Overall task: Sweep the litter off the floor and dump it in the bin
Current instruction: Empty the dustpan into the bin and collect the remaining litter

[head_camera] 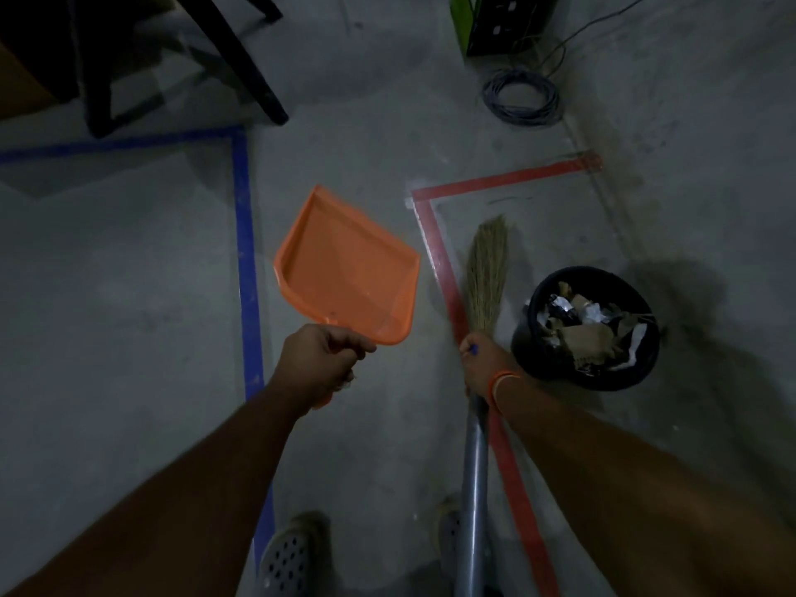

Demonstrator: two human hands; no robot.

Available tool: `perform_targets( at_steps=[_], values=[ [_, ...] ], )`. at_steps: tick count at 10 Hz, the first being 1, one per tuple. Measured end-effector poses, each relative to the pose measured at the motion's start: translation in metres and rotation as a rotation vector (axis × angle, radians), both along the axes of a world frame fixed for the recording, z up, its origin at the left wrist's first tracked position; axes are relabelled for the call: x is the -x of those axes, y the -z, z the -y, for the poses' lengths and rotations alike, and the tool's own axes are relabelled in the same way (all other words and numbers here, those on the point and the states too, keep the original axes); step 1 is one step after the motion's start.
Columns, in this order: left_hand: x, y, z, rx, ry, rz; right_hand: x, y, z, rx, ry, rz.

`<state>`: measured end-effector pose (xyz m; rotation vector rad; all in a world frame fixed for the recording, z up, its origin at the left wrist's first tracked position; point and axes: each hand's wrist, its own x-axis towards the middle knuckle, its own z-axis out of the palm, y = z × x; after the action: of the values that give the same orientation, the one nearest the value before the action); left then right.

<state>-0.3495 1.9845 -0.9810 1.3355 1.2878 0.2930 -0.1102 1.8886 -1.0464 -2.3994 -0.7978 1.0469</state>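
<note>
My left hand (pixel 325 359) grips the handle of an orange dustpan (pixel 349 269), held in the air above the grey floor with nothing visible in its pan. My right hand (pixel 484 364) is closed around a broom (pixel 486 273) where the straw bristles meet its grey metal pole; the bristles point away from me over the red tape. To the right of the broom stands a round black bin (pixel 538 338), filled with crumpled paper, cardboard scraps and foil litter (pixel 590 333).
Blue tape (pixel 245 252) marks a floor area on the left, red tape (pixel 439 252) another on the right around the bin. Black chair legs (pixel 241 58) stand at the far left, a coiled cable (pixel 521 96) and a green-edged box (pixel 495 23) at the far right.
</note>
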Motion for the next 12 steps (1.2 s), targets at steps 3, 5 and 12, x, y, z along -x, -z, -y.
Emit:
perform_targets(
  at_steps=[3, 5, 12],
  values=[
    [0.042, 0.014, -0.058, 0.066, 0.165, 0.041, 0.030, 0.045, -0.016, 0.043, 0.217, -0.026],
    [0.052, 0.025, -0.083, 0.077, 0.223, 0.074, 0.028, 0.058, -0.049, 0.012, 0.387, -0.005],
    [0.092, 0.022, -0.037, 0.113, 0.238, 0.049, 0.068, 0.023, 0.055, 0.066, 0.457, -0.530]
  ],
)
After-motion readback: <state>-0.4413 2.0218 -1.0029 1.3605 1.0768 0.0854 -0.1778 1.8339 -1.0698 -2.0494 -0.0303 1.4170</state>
